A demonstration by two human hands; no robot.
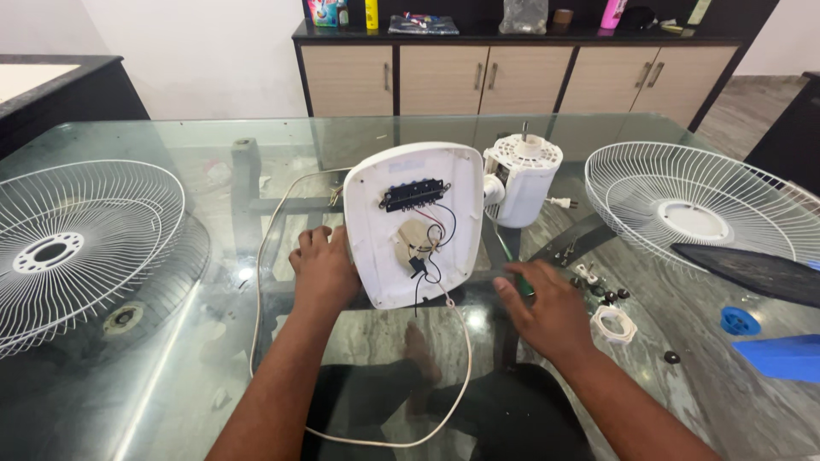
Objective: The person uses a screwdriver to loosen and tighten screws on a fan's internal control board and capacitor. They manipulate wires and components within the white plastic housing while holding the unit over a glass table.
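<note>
Head view, looking down: the fan is well apart already. Both wire guards are off, one grille [77, 248] lying at the left of the frame, the other grille [700, 213] at the right, and the motor [523, 179] stands bare at upper centre. Small screws and a white ring nut [613, 324] lie loose at the right. In the centre the white base housing [418, 224] is tipped up on the glass table [171, 384], inner side showing: black switch block, beige part, thin wires, still connected. Left hand [323, 271] steadies its edge, fingers loosely curled against it. Right hand [547, 309] lies flat and open on the glass, holding nothing.
</note>
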